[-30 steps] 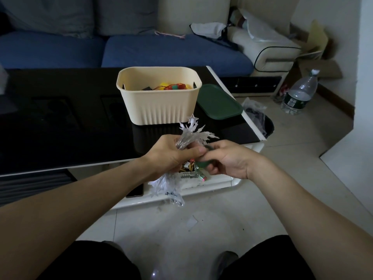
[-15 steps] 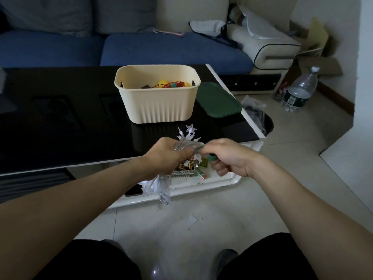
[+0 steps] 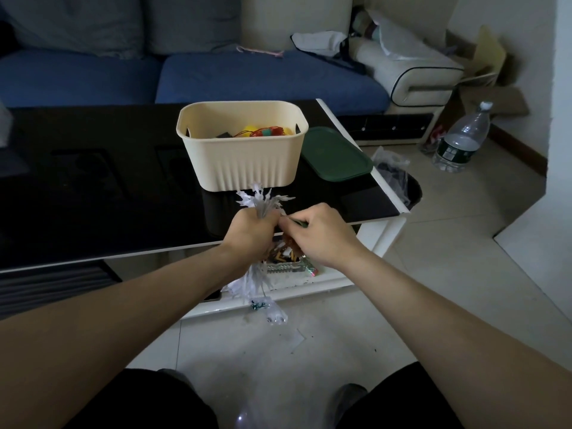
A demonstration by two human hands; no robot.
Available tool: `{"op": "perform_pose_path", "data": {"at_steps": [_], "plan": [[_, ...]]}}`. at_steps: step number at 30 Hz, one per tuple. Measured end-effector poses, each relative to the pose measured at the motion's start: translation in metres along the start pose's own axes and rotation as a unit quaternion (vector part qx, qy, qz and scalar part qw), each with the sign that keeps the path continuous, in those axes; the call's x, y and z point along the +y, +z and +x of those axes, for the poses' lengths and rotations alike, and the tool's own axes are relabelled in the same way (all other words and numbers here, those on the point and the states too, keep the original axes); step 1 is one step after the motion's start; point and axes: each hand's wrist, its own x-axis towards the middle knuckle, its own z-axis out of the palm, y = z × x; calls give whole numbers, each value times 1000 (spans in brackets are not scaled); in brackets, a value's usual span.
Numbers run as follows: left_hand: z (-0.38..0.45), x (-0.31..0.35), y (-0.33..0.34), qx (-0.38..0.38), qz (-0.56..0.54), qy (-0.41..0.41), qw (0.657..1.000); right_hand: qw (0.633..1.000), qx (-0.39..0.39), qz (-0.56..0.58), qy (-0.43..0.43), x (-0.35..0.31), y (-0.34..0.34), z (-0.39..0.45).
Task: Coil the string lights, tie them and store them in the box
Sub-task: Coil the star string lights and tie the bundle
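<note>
Though dim, one light bundle (image 3: 260, 202), one box (image 3: 241, 162).

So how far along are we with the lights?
Coiling looks done: the left hand grips the string lights as one bunch. Tying is in hand: the right hand pinches a thin green tie at the bundle. Storing is left: the bundle is not yet in the cream box, whose green lid lies beside it.

Dim room — blue sofa (image 3: 263, 75) behind a black glossy table (image 3: 93, 181), pale tiled floor (image 3: 448, 243).
</note>
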Motion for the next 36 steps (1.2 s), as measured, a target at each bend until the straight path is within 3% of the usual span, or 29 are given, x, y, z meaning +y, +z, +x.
{"op": "perform_pose_path", "data": {"at_steps": [6, 9, 13, 16, 20, 23, 27, 31, 36], "plan": [[2, 1, 1, 10, -103, -52, 993, 987, 158, 4, -6, -6, 6, 5], [2, 8, 0, -1, -134, -20, 991, 984, 164, -32, 59, 0, 3, 10], [1, 8, 6, -17, -97, 3, 995, 981, 153, -31, 117, 3, 10, 17], [2, 4, 8, -20, -76, -3, 997, 986, 118, 6, 117, 1, 17, 20], [7, -1, -1, -23, -26, -9, 999, 979, -3, 158, 125, -4, 28, 14], [7, -4, -5, -31, -23, -10, 999, 957, -59, 250, 133, -10, 31, 11], [0, 2, -9, -56, -46, -27, 997, 899, -117, 380, 181, -14, 28, 9], [1, 4, -14, -69, -86, -48, 993, 886, -134, 402, 191, -16, 29, 9], [1, 7, -26, -177, -132, -74, 972, 881, -127, 415, 188, -14, 35, 11]]}}
